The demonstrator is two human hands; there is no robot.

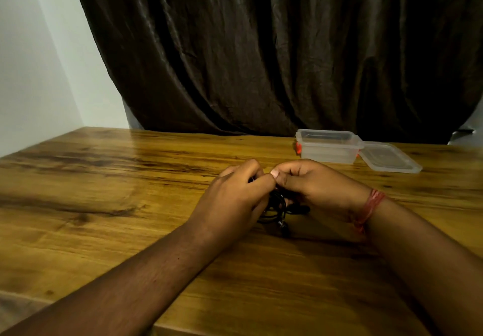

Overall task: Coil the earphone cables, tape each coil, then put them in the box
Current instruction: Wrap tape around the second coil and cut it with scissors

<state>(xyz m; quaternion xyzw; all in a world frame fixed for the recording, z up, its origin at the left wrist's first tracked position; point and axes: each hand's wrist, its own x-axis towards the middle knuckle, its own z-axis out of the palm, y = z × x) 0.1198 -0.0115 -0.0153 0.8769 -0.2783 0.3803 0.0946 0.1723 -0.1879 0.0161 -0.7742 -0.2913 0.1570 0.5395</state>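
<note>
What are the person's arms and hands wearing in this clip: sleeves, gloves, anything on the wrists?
Both forearms are bare, with no sleeves in view and no gloves. The right hand has a red thread band wound round its wrist. The left hand and its wrist wear nothing visible.

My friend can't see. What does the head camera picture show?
Two hands, left hand and right hand, hold a coiled black earphone cable over a wooden table. An open clear plastic box sits beyond, its lid beside it.

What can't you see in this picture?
- Head view: most of the black earphone cable, covered by the left hand and right hand.
- Any tape: not visible; the fingers hide it.
- Inside of the box: cloudy walls, too far away to tell.
</note>
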